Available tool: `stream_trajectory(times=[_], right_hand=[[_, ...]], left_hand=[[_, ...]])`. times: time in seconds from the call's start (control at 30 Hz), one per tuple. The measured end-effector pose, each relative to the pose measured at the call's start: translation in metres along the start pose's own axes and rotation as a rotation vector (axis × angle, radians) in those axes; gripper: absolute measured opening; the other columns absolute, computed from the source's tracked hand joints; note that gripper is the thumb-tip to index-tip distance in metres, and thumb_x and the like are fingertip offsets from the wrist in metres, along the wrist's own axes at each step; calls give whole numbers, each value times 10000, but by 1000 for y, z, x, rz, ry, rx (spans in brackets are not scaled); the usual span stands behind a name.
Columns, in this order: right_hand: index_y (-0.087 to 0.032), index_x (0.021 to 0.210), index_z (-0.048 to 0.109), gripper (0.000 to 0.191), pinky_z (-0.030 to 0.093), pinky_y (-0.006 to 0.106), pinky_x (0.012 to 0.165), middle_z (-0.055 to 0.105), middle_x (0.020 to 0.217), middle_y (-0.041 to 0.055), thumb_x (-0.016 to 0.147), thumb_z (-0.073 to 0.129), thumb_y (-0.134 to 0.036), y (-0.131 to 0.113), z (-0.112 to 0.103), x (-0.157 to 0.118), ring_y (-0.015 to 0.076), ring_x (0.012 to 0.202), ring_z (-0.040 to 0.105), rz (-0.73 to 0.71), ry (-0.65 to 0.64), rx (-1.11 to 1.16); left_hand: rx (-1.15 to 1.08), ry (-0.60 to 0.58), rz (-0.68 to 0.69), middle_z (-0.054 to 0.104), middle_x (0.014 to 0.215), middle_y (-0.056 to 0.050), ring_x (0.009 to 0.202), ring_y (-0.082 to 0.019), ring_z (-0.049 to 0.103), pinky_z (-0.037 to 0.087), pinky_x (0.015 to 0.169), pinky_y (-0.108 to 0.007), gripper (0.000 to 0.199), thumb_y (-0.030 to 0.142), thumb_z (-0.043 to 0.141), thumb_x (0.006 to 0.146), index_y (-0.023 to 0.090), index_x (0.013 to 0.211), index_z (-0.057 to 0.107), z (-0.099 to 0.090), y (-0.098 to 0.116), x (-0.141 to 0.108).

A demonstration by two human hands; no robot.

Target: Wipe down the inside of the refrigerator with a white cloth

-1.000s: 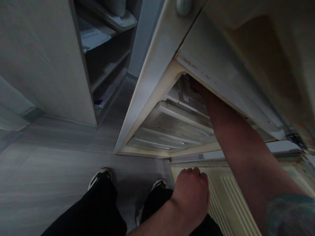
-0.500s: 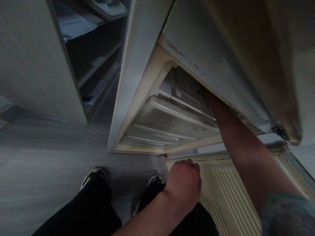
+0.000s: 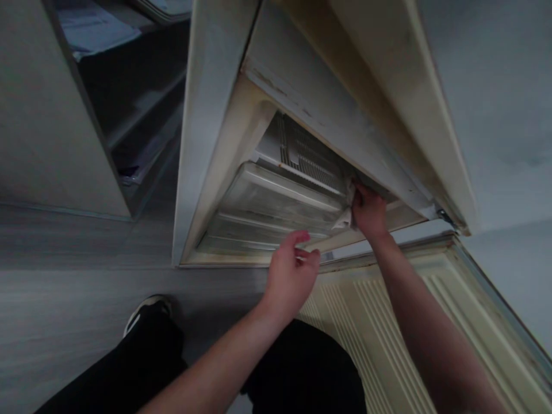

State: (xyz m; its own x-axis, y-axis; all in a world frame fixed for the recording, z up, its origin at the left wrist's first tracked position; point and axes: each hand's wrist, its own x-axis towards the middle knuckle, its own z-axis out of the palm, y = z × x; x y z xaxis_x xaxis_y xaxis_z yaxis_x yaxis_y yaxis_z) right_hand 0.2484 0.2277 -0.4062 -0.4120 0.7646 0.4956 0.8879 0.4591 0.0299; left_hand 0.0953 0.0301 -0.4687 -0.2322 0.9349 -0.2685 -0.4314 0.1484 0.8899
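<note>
My right hand (image 3: 370, 211) is inside the opening of a freezer compartment, closed on a crumpled white cloth (image 3: 345, 218) that could also be thin plastic. Beside it, a clear drawer front (image 3: 280, 198) sits low in the compartment. Above this drawer is a ribbed grey shelf (image 3: 313, 158). In front of the compartment's lower edge hovers my left hand (image 3: 294, 270), thumb and fingers apart, holding nothing. The opened freezer door (image 3: 366, 322) with its ribbed cream inner panel lies below my right forearm.
Above the compartment runs a stained upper door (image 3: 345, 109). At the left stands a shelf unit (image 3: 30, 132) with papers (image 3: 92, 31) in it. My legs and a shoe (image 3: 146, 310) are on the grey wood-look floor (image 3: 56, 328).
My right hand has come partly out of the compartment, and the white cloth now shows in it. My left hand has risen toward the drawer and its fingers have opened. The view has shifted right.
</note>
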Motion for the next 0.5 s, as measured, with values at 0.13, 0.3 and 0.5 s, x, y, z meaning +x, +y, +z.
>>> stream_trajectory(times=[0.13, 0.3, 0.5], right_hand=[[-127, 1239, 723, 463, 466, 477, 1065, 717, 1223, 202, 943, 373, -196, -23, 5, -14, 318, 1168, 663, 101, 138, 94], [-216, 1278, 669, 411, 497, 429, 1057, 707, 1258, 104, 923, 482, -305, -86, -5, -85, 246, 1186, 649, 474, 366, 678], [-234, 933, 708, 220, 619, 348, 748, 751, 829, 25, 796, 664, -400, -110, 2, -139, 236, 880, 731, 1038, -16, 1700]], left_hand=[[-378, 54, 39, 611, 1382, -112, 1000, -224, 662, 501, 818, -320, 506, 230, 747, 692, 179, 1180, 622, -5, 18, 17], [-586, -25, -5, 614, 1313, -108, 1092, -270, 645, 524, 798, -331, 435, 228, 763, 635, 156, 1048, 644, 1, 30, 30], [-667, -106, 2, 649, 1094, -55, 992, -232, 676, 538, 759, -292, 272, 147, 712, 641, 147, 905, 650, 7, 38, 30]])
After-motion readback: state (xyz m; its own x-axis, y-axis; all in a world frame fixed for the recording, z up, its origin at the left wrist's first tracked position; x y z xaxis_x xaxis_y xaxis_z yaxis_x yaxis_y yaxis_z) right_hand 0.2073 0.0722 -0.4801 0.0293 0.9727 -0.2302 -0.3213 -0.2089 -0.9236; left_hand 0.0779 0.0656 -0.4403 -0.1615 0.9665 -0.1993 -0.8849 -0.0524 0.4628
